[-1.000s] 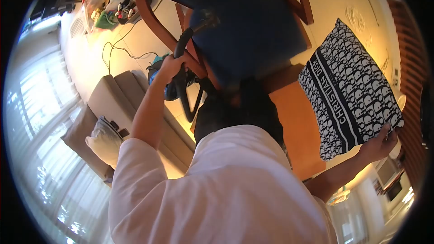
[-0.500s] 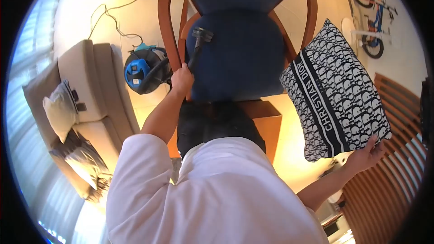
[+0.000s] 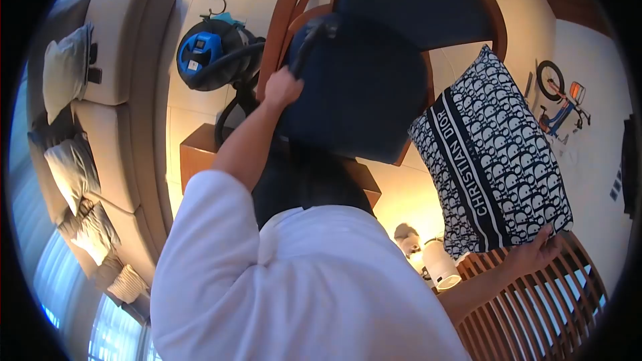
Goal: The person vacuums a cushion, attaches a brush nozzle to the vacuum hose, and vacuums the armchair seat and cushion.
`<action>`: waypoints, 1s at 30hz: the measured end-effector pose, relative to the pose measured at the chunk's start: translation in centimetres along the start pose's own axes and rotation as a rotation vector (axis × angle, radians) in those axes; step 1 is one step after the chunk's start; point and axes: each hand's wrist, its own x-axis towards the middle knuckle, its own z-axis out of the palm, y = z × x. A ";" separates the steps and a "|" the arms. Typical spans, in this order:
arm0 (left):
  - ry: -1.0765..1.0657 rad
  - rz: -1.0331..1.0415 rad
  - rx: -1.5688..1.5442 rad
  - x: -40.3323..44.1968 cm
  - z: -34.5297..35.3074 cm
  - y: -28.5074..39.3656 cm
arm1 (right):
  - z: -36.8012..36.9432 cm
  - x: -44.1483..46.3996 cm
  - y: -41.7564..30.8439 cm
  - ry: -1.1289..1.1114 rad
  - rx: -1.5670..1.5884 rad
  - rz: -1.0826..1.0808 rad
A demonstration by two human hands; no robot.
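Note:
My left hand is closed round the dark vacuum hose handle. Its nozzle points over the dark blue seat of a wooden-framed armchair; whether it touches the fabric I cannot tell. Just left of the chair is the blue and black vacuum cleaner, its hose curving beside the armrest. Out to the right, my right hand grips the lower corner of a black-and-white patterned cushion lettered "CHRISTIAN DIOR", held up off the chair.
A grey-beige sofa with several cushions runs along the left, by curtained windows. Behind my right arm is a slatted wooden piece. A small bicycle appears at far right, and a white cylindrical object glows below the cushion.
The view has turned, so the chair and vacuum cleaner appear shifted. My left hand and the nozzle sit slightly higher in view. My right hand still keeps hold of the cushion.

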 end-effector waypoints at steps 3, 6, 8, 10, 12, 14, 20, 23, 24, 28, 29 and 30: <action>-0.037 -0.039 0.069 -8.1 0.2 -5.3 | -0.4 0.3 -0.1 0.006 -0.079 -0.026; -0.117 -0.087 0.136 -12.3 -3.1 -5.7 | -0.7 0.5 1.0 -0.004 -0.031 -0.077; -0.109 -0.063 0.143 -12.6 -3.5 -5.0 | -0.7 0.7 1.2 0.008 -0.062 -0.078; 0.001 0.039 0.108 -9.9 -2.5 -2.3 | -0.4 0.5 1.1 0.030 -0.092 -0.040; 0.075 0.119 0.037 -5.2 -2.0 1.5 | 0.1 0.0 -0.1 0.055 -0.084 -0.038; 0.098 0.082 -0.024 0.0 -1.1 4.5 | 0.0 0.2 0.1 0.006 -0.092 -0.082; 0.018 -0.138 -0.119 5.8 -0.2 3.6 | 0.7 0.3 -0.1 0.014 -0.065 -0.055; 0.053 -0.170 -0.122 3.9 1.0 0.8 | 0.3 0.3 -0.3 0.024 -0.039 -0.058; 0.054 -0.137 -0.066 2.2 0.3 0.7 | 0.5 0.5 -0.1 0.033 -0.047 -0.071; -0.006 -0.123 -0.059 -3.3 -3.4 4.6 | 0.3 0.7 0.2 0.032 -0.004 -0.081; -0.006 -0.127 -0.062 -2.5 -2.4 5.2 | 0.2 1.1 0.5 0.013 -0.016 -0.090; 0.035 -0.086 -0.070 -0.6 -0.9 5.6 | 0.2 1.0 0.7 -0.015 0.013 -0.114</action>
